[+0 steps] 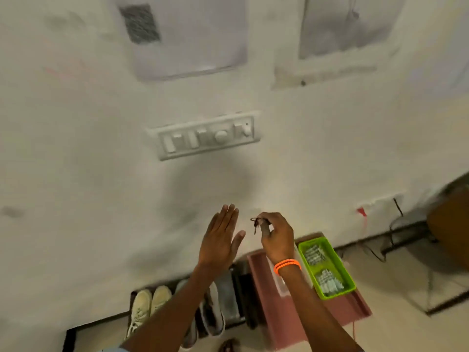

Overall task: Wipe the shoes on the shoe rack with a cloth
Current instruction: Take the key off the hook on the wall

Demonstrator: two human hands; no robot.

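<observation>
My left hand (221, 238) is raised in front of the wall, palm flat and fingers straight, holding nothing. Beside it, my right hand (276, 235), with an orange band on its wrist, pinches a small dark thing that looks like a bunch of keys (255, 223). Far below, a dark shoe rack (247, 298) stands against the wall. On it sit a pair of cream sneakers (148, 304) at the left and grey and white shoes (215, 308) partly hidden by my left forearm. No cloth is in view.
A pink box (286, 326) stands right of the rack with a green tray (327, 269) of small pale items on it. A switch panel (206, 137) is on the white wall. Cables and a brown object (449, 224) lie at the right.
</observation>
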